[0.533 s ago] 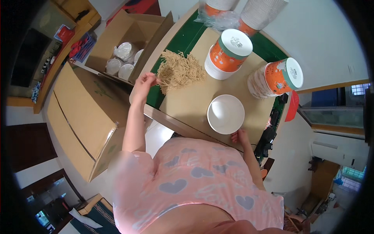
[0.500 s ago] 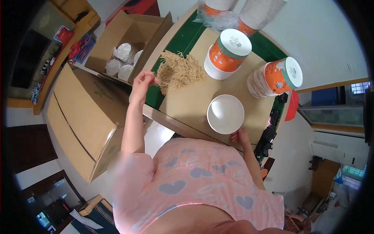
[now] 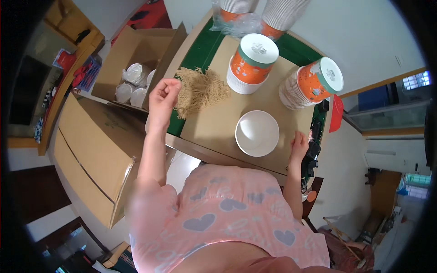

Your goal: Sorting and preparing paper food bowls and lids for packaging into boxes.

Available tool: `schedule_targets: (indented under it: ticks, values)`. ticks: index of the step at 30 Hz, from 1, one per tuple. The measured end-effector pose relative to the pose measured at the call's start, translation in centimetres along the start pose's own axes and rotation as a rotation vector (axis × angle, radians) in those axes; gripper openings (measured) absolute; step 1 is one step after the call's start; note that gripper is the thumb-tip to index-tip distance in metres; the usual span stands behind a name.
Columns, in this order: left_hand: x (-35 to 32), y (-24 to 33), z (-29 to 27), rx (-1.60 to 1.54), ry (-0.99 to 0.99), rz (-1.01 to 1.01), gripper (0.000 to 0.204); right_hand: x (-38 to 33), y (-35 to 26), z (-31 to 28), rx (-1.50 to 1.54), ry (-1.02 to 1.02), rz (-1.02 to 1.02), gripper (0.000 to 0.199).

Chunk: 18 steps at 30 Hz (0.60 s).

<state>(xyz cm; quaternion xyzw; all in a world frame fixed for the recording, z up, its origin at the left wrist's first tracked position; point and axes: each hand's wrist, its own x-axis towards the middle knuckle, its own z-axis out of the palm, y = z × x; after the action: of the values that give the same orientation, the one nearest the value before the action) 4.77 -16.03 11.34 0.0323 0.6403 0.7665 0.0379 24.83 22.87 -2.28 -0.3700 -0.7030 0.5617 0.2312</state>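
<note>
Seen from above, a person in a pink top with grey hearts stands at the near edge of a worktop point(image 3: 214, 132) covered in brown card over green.

The left hand point(image 3: 163, 94) is raised at the worktop's left edge, fingers curled together and pinched on a few strands at the near-left corner of a loose heap of tan straw-like filling point(image 3: 200, 88). The right hand point(image 3: 299, 144) rests at the near right edge, fingers loosely bent and holding nothing. Between the hands, near the front, an empty white bowl point(image 3: 257, 133) stands upright, well apart from the heap.

The step in hand looks like gathering a tuft of filling. The next move would call for a firmer pinch and a carry rightward to the bowl, keeping strands from trailing.

Beyond the bowl stands an upright stack of orange paper bowls point(image 3: 251, 61) with a white and green lid. To its right, a second orange stack point(image 3: 312, 83) lies tilted on its side. More wrapped stacks point(image 3: 259, 13) stand at the far edge.

Left of the worktop, an open brown carton point(image 3: 132, 59) holds white wrapped bundles. A larger closed brown carton point(image 3: 91, 150) lies nearer. A red sheet point(image 3: 337, 113) hangs at the worktop's right edge.
</note>
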Motion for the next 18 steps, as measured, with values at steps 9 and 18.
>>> schedule_targets:
  ticks: [9, 18]
  values:
    - [-4.0, -7.1, 6.5, 0.305, -0.117, 0.037, 0.003, -6.5, -11.9, 15.5, 0.255, -0.901, 0.325, 0.028]
    - [-5.9, -10.4, 6.3, 0.321, -0.056, 0.088, 0.002, -6.4, -10.5, 18.7, 0.205, -0.860, 0.363, 0.023]
